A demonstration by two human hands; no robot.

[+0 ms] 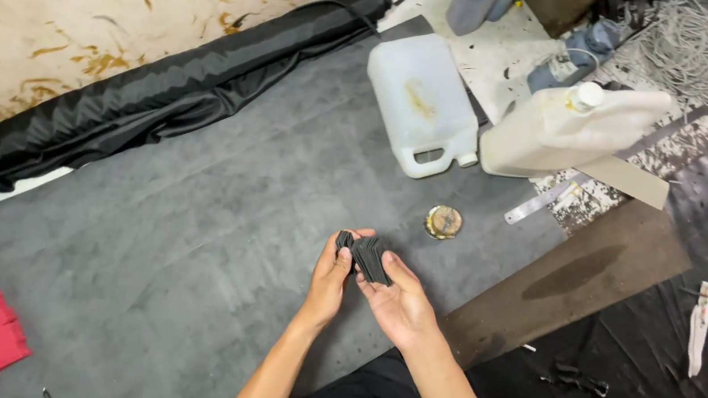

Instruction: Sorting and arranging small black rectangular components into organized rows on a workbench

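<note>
1. Both hands are gripping a small stack of black strips (367, 257) above the grey mat (214, 236), near its right edge: left hand (330, 279) pinching the far end, right hand (400, 304) cupping beneath.
2. Strips are looking thin, light and flexible, likely sliding apart; squeezing across the stack's flat faces seems safest.

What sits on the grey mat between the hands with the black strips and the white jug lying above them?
Head view: a small round brass-coloured lid lies between the black strips and the white jug; otherwise bare grey mat.
</note>
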